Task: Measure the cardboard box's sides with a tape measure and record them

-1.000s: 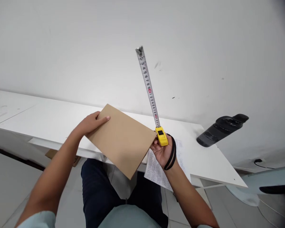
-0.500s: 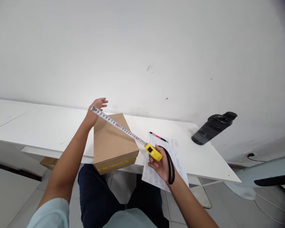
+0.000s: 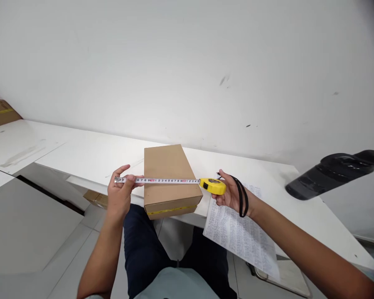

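A brown cardboard box (image 3: 168, 170) sealed with yellow tape lies flat at the front edge of the white table (image 3: 90, 155). Across its top runs the white blade (image 3: 162, 180) of a tape measure. My left hand (image 3: 121, 195) pinches the blade's end just left of the box. My right hand (image 3: 229, 193) grips the yellow tape measure case (image 3: 213, 186) just right of the box, and a black strap loops round that wrist.
A sheet of handwritten paper (image 3: 239, 232) hangs over the table edge under my right forearm. A dark bottle (image 3: 333, 174) lies at the right. Another cardboard box (image 3: 0, 112) sits far left, and a third (image 3: 95, 197) under the table. My dark trousers (image 3: 143, 249) are below.
The box went from held up in my left hand to lying on the table. The tape blade swung down from upright to level across the box, and my left hand took its end.
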A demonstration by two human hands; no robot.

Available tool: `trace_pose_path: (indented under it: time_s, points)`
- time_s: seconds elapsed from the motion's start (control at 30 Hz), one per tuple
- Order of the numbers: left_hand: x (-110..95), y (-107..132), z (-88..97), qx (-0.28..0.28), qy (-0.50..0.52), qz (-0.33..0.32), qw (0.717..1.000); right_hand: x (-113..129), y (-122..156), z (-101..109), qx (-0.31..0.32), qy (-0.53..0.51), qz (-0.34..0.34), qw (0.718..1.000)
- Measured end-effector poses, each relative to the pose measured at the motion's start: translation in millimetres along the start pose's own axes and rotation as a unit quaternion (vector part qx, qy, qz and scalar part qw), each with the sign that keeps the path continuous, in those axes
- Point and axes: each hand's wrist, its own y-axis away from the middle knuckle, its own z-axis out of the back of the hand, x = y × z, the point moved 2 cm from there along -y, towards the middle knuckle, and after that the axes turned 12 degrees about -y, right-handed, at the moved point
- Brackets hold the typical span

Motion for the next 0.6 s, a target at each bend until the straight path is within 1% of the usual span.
trace_pose_path:
  time_s: [0.03, 0.1, 0.17, 0.23, 0.3, 0.37, 0.47, 0.53, 0.6]
  points:
    - [7, -3, -3.9, -0.031, 0.009, 0.022, 0.999, 0, 1, -1, 0.019, -0.003, 0.024, 1.0]
    - [20, -9, -11.7, -0.067, 0.016, 0.05, 0.996, 0, 3, -3, 0.058, -0.006, 0.083, 0.995]
    - [30, -14, -17.4, -0.089, 0.001, 0.052, 0.995, -1, 4, -3, 0.089, -0.004, 0.138, 0.986]
    - [37, -17, -20.4, -0.106, -0.027, 0.047, 0.993, 0, 3, -1, 0.097, 0.004, 0.179, 0.979]
    - [43, -17, -21.7, -0.107, -0.055, 0.046, 0.992, 3, -2, 2, 0.073, 0.022, 0.22, 0.973]
    - [46, -15, -22.2, -0.098, -0.085, 0.044, 0.991, 8, -7, 5, 0.032, 0.072, 0.267, 0.961]
    - [48, -9, -22.4, -0.113, -0.134, 0.04, 0.984, 17, -11, 4, -0.015, 0.179, 0.327, 0.928]
    - [49, -2, -23.6, -0.13, -0.126, 0.042, 0.983, 22, -12, 0, -0.034, 0.215, 0.365, 0.905]
    - [50, 7, -25.8, -0.131, -0.095, 0.039, 0.986, 25, -13, -4, -0.045, 0.208, 0.394, 0.894]
